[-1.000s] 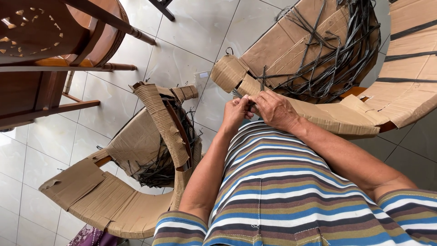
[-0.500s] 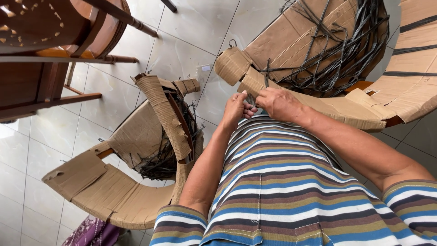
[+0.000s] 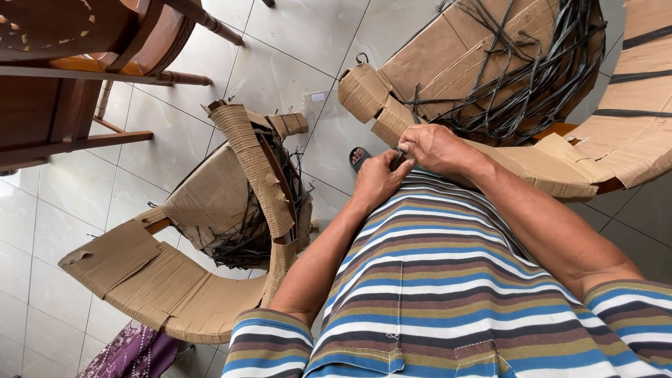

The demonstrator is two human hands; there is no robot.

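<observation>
Both hands meet just above the striped shirt (image 3: 448, 280), close against the body. The left hand (image 3: 378, 180) and right hand (image 3: 437, 147) pinch a thin dark strap (image 3: 397, 159) between their fingertips — each grip clenched on it. The strap sits at the edge of a cardboard-wrapped chair frame (image 3: 560, 168), where loose black straps (image 3: 532, 77) tangle. A second wrapped frame (image 3: 175, 280) lies on the tiled floor (image 3: 294, 56) — well apart, beside a wooden chair (image 3: 77, 70).

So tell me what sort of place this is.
Probably a home or small workshop where furniture is unpacked or wrapped: pale tiled floor, curved cardboard-wrapped pieces bound with black straps, and a wooden chair alongside.
</observation>
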